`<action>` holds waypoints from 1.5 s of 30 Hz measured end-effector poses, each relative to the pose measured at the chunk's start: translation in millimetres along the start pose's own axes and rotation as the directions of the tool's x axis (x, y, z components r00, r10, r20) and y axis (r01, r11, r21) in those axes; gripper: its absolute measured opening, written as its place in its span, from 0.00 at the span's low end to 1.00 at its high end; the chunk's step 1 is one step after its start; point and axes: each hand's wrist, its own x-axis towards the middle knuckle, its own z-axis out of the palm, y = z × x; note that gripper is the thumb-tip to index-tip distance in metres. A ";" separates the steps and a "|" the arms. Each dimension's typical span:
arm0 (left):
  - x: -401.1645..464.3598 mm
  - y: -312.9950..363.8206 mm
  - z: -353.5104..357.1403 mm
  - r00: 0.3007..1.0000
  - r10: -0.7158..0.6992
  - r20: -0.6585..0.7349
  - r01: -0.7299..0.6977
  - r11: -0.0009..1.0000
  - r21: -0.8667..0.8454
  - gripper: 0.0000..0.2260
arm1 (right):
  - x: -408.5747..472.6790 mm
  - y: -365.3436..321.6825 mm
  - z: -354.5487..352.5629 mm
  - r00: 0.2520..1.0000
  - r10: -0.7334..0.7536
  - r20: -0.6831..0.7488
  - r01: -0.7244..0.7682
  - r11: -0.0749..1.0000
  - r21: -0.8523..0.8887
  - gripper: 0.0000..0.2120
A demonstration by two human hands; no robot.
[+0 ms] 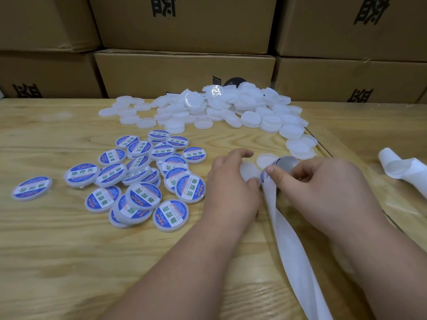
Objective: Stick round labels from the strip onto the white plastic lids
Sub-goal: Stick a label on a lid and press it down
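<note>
Head view, hands (265,181) peeling label (285,161), strip (291,245)

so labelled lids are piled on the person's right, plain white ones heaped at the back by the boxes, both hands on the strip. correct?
Not quite: the head view shows the labelled lids piled on the person's left, not the right. The rest stands: plain white lids are heaped at the back by the cardboard boxes, and the left hand and right hand are both on the strip.

Stacked brown cardboard boxes (184,72) with black print behind light wooden table (57,250).
</note>
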 end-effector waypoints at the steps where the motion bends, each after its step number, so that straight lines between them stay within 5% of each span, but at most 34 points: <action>1: 0.7 0.6 -1.8 0.999 -0.030 -0.012 0.029 0.998 -0.056 0.20 | -0.6 -1.2 -0.7 1.000 -0.003 -0.001 0.003 1.000 0.004 0.27; 8: 2.1 2.9 -9.3 0.987 -0.133 -0.088 0.097 0.940 -0.327 0.06 | -5.1 -2.9 6.5 0.999 -0.009 0.052 0.007 0.999 0.032 0.22; 16: 1.1 4.9 -10.9 0.984 -0.173 -0.047 0.138 0.897 -0.419 0.01 | -5.1 -0.2 24.0 0.989 -0.057 0.133 0.042 0.992 0.119 0.08; 20: 2.4 5.0 -10.9 0.978 -0.201 -0.051 0.154 0.869 -0.469 0.07 | -4.8 3.5 25.1 0.984 -0.079 0.161 0.048 0.982 0.185 0.06; 29: -2.2 8.2 -5.9 0.991 -0.018 0.133 0.067 0.926 -0.371 0.12 | -5.0 3.7 21.8 0.989 -0.073 0.129 0.045 0.977 0.211 0.03; 33: -1.9 6.9 -6.1 0.989 -0.010 0.146 0.064 0.928 -0.368 0.03 | -3.4 2.7 21.8 0.994 -0.084 0.066 0.066 0.970 0.234 0.05; 45: -0.9 6.1 -6.2 0.991 -0.008 0.136 0.057 0.931 -0.360 0.04 | -4.1 1.8 21.0 0.992 -0.109 0.056 0.089 0.953 0.289 0.07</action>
